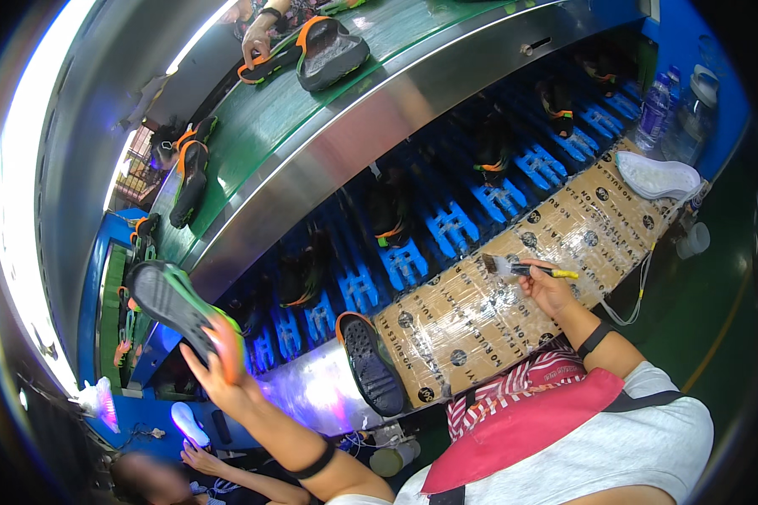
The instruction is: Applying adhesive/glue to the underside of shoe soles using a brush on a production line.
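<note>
My left hand (225, 380) is raised at the left and grips a black shoe sole (170, 301) with green and orange edges by its orange end. My right hand (550, 292) pinches a flat brush (526, 268) with a black and yellow handle; its bristles point left over the cardboard-covered bench (463, 324). Between my hands, a second black sole (372, 370) with an orange-rimmed end lies with its hollow side up, across the left part of the bench.
Beyond the bench, blue racks (404, 263) carry several dark soles. A green conveyor (253, 135) bears more soles, with a person's hand (259, 40) on one. At the right lie a white sole (659, 175) and bottles (653, 111). Lower left, another person's hand (200, 456) touches a pale sole (189, 422).
</note>
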The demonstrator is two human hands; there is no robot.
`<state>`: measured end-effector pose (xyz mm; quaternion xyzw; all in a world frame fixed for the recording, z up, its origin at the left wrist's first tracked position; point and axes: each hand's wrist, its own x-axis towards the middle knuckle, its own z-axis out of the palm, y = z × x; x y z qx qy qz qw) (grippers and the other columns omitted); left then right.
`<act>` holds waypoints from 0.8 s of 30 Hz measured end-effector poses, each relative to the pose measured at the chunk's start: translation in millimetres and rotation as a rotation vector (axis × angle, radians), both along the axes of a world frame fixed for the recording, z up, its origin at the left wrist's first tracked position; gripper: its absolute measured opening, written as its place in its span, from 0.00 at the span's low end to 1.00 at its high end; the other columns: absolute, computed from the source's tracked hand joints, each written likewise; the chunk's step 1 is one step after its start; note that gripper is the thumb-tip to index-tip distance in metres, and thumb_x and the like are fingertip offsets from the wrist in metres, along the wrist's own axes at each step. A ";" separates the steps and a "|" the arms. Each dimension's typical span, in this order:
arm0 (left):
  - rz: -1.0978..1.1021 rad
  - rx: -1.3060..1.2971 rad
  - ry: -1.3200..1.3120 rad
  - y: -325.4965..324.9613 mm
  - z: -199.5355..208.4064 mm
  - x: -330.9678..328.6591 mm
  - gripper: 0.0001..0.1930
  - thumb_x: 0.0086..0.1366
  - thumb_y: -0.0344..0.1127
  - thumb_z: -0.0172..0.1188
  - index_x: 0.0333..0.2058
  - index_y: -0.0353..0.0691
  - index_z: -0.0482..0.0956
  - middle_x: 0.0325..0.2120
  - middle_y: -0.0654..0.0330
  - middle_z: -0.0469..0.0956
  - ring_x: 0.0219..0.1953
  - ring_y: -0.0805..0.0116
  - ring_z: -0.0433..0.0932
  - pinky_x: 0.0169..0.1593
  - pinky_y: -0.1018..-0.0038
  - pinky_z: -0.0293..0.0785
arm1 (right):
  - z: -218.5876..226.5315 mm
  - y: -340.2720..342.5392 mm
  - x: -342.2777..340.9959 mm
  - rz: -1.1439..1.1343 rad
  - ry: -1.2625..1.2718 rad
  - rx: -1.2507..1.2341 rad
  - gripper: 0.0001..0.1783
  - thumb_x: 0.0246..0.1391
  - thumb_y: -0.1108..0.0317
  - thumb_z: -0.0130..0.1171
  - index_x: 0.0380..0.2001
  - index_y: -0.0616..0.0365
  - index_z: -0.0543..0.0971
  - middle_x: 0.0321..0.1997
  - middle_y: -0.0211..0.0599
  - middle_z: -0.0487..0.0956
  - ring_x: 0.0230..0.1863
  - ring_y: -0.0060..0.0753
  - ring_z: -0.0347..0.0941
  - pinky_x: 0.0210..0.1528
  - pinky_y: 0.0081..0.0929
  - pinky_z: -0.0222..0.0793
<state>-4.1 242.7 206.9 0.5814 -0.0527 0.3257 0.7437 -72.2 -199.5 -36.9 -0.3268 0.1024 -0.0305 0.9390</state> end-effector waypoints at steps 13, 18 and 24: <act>-0.516 -0.304 1.020 -140.1 -152.3 -153.1 0.32 0.52 0.15 0.41 0.58 0.37 0.53 0.45 0.49 0.69 0.45 0.60 0.73 0.50 0.69 0.69 | 14.0 10.4 -2.9 -0.005 0.002 -0.234 0.17 0.51 0.71 0.54 0.44 0.67 0.70 0.32 0.38 0.77 0.29 0.20 0.71 0.30 0.14 0.66; -0.552 -0.964 1.164 -141.4 -173.7 -153.7 0.22 0.56 0.42 0.47 0.48 0.37 0.67 0.43 0.51 0.71 0.46 0.56 0.70 0.51 0.61 0.65 | 29.3 2.2 -19.1 0.051 0.026 -0.397 0.16 0.49 0.72 0.54 0.42 0.67 0.72 0.31 0.38 0.78 0.27 0.19 0.71 0.27 0.13 0.66; -0.776 -1.361 0.962 -172.7 -203.4 -159.0 0.33 0.58 0.57 0.40 0.53 0.34 0.61 0.49 0.45 0.63 0.48 0.45 0.65 0.49 0.53 0.62 | 66.7 8.0 -28.2 0.099 -0.038 -0.566 0.16 0.48 0.72 0.54 0.41 0.69 0.73 0.28 0.41 0.78 0.25 0.22 0.73 0.26 0.14 0.68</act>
